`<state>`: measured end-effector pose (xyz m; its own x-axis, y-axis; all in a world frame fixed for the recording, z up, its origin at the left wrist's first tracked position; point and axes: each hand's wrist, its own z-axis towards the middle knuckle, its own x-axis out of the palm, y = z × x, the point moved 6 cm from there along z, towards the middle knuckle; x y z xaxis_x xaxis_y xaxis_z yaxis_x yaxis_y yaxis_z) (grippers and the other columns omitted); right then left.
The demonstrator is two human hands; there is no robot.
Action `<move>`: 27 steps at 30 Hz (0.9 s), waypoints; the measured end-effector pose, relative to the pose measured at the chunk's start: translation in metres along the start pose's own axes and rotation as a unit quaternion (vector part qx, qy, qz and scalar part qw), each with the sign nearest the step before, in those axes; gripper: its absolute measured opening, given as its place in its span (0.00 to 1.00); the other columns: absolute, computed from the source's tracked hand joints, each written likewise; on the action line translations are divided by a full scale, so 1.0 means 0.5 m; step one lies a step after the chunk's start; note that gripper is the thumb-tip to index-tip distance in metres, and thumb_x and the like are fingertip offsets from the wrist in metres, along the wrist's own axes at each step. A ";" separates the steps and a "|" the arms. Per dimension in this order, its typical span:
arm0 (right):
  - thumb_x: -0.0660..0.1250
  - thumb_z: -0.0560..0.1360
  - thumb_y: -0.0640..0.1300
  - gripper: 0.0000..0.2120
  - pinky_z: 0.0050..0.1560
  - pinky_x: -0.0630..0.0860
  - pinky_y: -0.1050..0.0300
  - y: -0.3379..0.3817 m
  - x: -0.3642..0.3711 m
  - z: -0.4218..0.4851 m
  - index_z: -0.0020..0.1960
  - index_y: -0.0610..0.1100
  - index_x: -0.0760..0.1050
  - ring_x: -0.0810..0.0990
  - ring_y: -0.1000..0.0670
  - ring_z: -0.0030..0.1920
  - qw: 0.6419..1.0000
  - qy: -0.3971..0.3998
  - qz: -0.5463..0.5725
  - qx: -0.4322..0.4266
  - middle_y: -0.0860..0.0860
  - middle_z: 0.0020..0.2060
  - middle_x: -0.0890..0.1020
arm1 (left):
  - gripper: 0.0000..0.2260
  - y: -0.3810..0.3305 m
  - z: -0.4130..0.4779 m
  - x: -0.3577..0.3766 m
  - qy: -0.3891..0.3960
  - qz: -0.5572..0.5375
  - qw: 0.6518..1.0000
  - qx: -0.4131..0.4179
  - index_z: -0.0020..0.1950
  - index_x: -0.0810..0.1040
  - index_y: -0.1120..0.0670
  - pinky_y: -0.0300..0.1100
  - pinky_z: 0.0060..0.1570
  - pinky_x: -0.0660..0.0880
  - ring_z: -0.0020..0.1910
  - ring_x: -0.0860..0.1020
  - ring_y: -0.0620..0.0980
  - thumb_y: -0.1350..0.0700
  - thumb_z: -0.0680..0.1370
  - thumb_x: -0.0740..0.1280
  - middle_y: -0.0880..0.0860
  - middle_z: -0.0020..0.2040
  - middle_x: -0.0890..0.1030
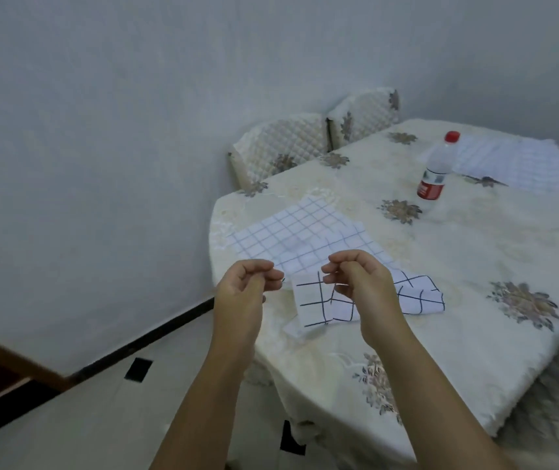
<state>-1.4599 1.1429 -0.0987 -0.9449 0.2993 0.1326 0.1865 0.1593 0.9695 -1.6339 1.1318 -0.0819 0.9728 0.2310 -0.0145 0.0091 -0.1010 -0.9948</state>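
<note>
The fingers (273,276) of the left hand (247,286) are curled in, the thumb close against the fingertips, with nothing between them. The right hand (359,276) has its fingers (334,278) curled the same way. Their tips overlap the upper edge of the crumpled checked cloth (312,300), and the head view does not show whether they pinch it or only hang in front of it.

That cloth, white with a dark grid, lies bunched at the near edge of the tabletop (474,252), partly under the right hand and just to the right of the left fingertips.

Three checked cloths can be counted. Besides the crumpled one, a flat checked cloth (298,228) with a paler grid is spread just beyond it, and a folded checked cloth (515,164) lies well apart at the far end.

One water bottle (435,167) with a red cap and red label stands upright beside that far cloth. Two quilted chair backs (284,147) (366,113) stand against the table's far side.

Both forearms reach forward from the lower edge and are bare. The hands are raised side by side near each other, with their fingertips turned toward one another.
</note>
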 end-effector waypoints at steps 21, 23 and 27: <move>0.56 0.76 0.34 0.11 0.40 0.71 0.61 -0.082 0.124 0.208 0.42 0.44 0.75 0.78 0.51 0.37 0.973 -0.224 -0.008 0.054 0.49 0.37 0.80 | 0.05 0.143 0.412 0.110 0.388 0.261 0.884 0.022 0.50 0.75 0.51 0.36 0.43 0.73 0.44 0.77 0.46 0.60 0.77 0.64 0.47 0.44 0.79; 0.56 0.76 0.34 0.11 0.40 0.71 0.61 -0.106 0.138 0.230 0.42 0.44 0.75 0.78 0.51 0.37 0.973 -0.218 -0.019 0.074 0.49 0.37 0.80 | 0.09 0.180 0.426 0.111 0.416 0.325 0.849 0.033 0.54 0.75 0.51 0.35 0.45 0.73 0.47 0.76 0.44 0.55 0.75 0.67 0.47 0.49 0.78; 0.56 0.76 0.34 0.10 0.40 0.71 0.63 -0.144 0.156 0.251 0.43 0.44 0.74 0.79 0.52 0.38 0.977 -0.178 -0.058 0.099 0.49 0.39 0.81 | 0.26 0.244 0.423 0.117 0.463 0.495 0.730 0.089 0.65 0.70 0.51 0.40 0.57 0.71 0.60 0.73 0.47 0.45 0.70 0.71 0.47 0.60 0.73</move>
<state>-1.5131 1.2727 -0.1843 -0.8159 0.5712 -0.0898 0.1655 0.3795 0.9103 -1.6249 1.3375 -0.2254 0.2229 -0.6312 -0.7429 -0.7550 0.3704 -0.5412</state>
